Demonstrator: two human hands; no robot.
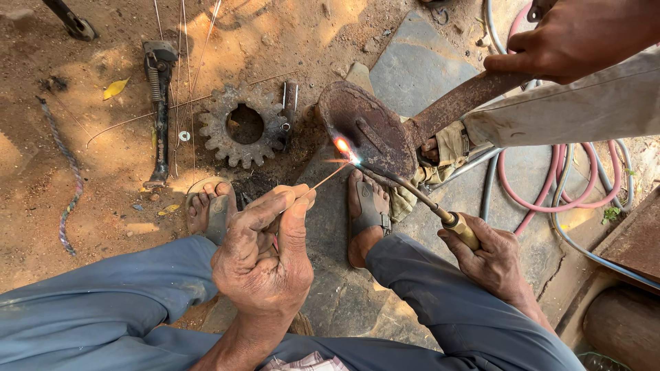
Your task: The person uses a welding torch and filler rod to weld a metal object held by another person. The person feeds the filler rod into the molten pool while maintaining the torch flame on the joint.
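Pinching filler rod (323, 178), left hand (265, 257) raised

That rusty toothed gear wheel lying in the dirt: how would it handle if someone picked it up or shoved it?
The rusty toothed gear wheel looks like thick solid metal, so probably heavy for its size and fully rigid. It lies flat on the sandy ground, so a push would likely make it drag, not roll. The rough rust and teeth should give good grip; the centre hole offers a finger hold.
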